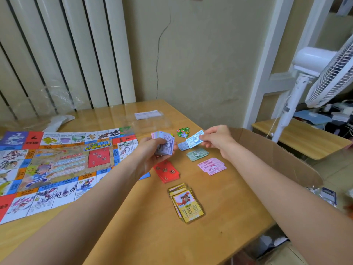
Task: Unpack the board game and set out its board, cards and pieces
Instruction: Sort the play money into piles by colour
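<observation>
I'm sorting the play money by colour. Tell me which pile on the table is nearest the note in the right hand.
The small blue pile, just left of the blue note that the right hand pinches. The green pile and pink pile lie nearer the person.

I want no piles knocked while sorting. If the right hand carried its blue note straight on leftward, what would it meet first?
Probably the wad of notes gripped in the left hand: the right hand points its blue note that way. Depth is unclear; the small blue pile lies lower, on the table.
</observation>
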`<state>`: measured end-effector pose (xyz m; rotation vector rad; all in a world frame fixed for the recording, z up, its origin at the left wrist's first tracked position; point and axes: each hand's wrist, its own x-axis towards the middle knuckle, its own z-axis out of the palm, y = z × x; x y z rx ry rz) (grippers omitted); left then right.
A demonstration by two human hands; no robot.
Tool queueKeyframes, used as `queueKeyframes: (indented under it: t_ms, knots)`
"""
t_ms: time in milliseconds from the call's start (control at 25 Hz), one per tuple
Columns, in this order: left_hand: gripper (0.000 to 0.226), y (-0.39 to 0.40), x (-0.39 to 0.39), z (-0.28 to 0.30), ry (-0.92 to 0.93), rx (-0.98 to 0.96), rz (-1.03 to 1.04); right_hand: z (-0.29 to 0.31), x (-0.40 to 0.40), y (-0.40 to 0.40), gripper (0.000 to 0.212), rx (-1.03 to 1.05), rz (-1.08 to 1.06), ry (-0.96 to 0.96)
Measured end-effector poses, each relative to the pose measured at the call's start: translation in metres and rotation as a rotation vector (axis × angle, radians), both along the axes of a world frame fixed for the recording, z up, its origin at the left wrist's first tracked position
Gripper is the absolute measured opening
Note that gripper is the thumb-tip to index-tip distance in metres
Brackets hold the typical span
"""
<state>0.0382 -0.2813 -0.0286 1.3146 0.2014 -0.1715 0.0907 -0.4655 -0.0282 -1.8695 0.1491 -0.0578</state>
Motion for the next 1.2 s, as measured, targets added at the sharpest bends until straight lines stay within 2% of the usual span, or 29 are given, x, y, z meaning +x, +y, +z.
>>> queueKeyframes:
  t_ms: [160, 320, 400, 480, 520, 600, 680, 720, 800, 1040, 1200]
  knots:
    - [0.028, 0.008, 0.014, 0.002, 0.009, 0.002, -0.011, -0.008, 0.028, 0.021, 0.025, -0.123, 0.021, 0.005]
    - [0.026, 0.014, 0.022, -0.001, 0.022, -0.001, -0.061, -0.017, 0.047, 0.035, 0.009, -0.482, 0.001, 0.0]
    - [0.024, 0.015, 0.025, -0.004, 0.026, -0.004, -0.08, -0.023, 0.049, 0.034, 0.022, -0.706, 0.022, 0.013]
    - [0.023, 0.014, 0.028, -0.008, 0.029, -0.011, -0.085, -0.028, 0.048, 0.033, 0.031, -0.802, 0.043, -0.037]
    - [0.022, 0.013, 0.029, -0.01, 0.031, -0.013, -0.082, -0.027, 0.048, 0.033, 0.032, -0.787, 0.038, -0.088]
    - [0.019, 0.011, 0.03, -0.012, 0.036, -0.014, -0.067, -0.019, 0.046, 0.035, 0.025, -0.561, 0.063, -0.173]
    - [0.013, 0.008, 0.031, -0.013, 0.035, 0.006, -0.048, -0.007, 0.037, 0.039, 0.022, -0.243, 0.261, -0.11]
    - [0.012, 0.007, 0.031, -0.013, 0.03, 0.024, -0.042, -0.001, 0.031, 0.04, 0.02, -0.19, 0.362, -0.067]
    - [0.011, 0.005, 0.029, -0.011, 0.013, 0.058, -0.042, 0.006, 0.021, 0.042, 0.011, -0.179, 0.456, -0.052]
    - [0.015, 0.006, 0.008, -0.003, 0.005, 0.004, -0.118, 0.011, 0.004, 0.035, 0.012, -0.143, 0.477, -0.06]
    - [0.015, 0.001, -0.002, 0.0, -0.028, 0.043, -0.111, 0.018, -0.012, 0.03, 0.014, -0.159, 0.471, -0.078]
